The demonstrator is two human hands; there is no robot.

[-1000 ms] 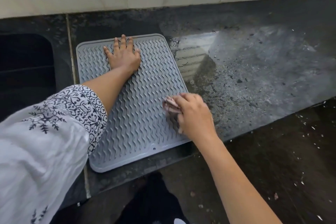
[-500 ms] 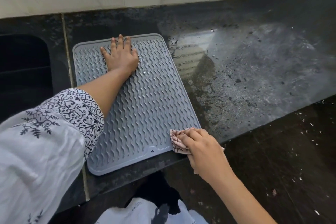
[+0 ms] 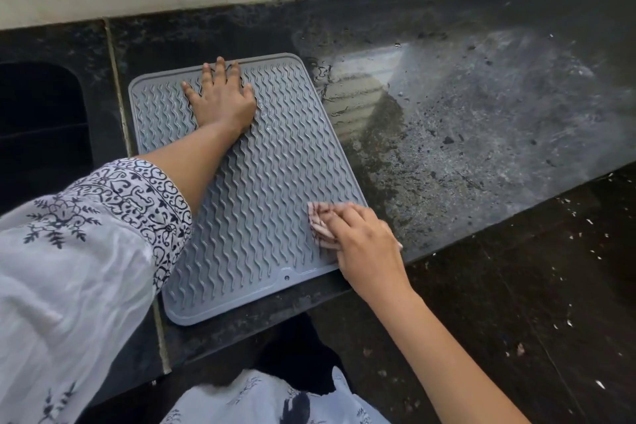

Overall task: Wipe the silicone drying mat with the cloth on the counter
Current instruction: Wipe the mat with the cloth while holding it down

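Pressed the left grip palm-down on the far end of the grey, wavy-ribbed silicone drying mat, fingers straight and spread, pinning it and grasping nothing. Curled the right grip round the small bunched pink-striped cloth, fingers closed over the wad and bearing it against the mat's near right corner.

Found the mat lying flat on the left part of the dark speckled stone table, just beside the seam next to the black sink recess, its near edge close to the table's front edge and its far edge short of the back edge. Noted a wet sheen with rib-like marks on the table, touching the mat's right side near the far corner.

Judged the mat light, soft and floppy, with a grippy underside that could nevertheless skate on the wet stone, hence worth pinning with a flat palm at the end opposite the stroke. Judged the ribs likely to catch the cloth and trap water in the channels, so better wiped along the waves. For lifting, judged the raised rim at a corner, or the small holed tab at the near edge, the best place to pinch. Judged the cloth limp and absorbent, best kept wadded under the fingertips.
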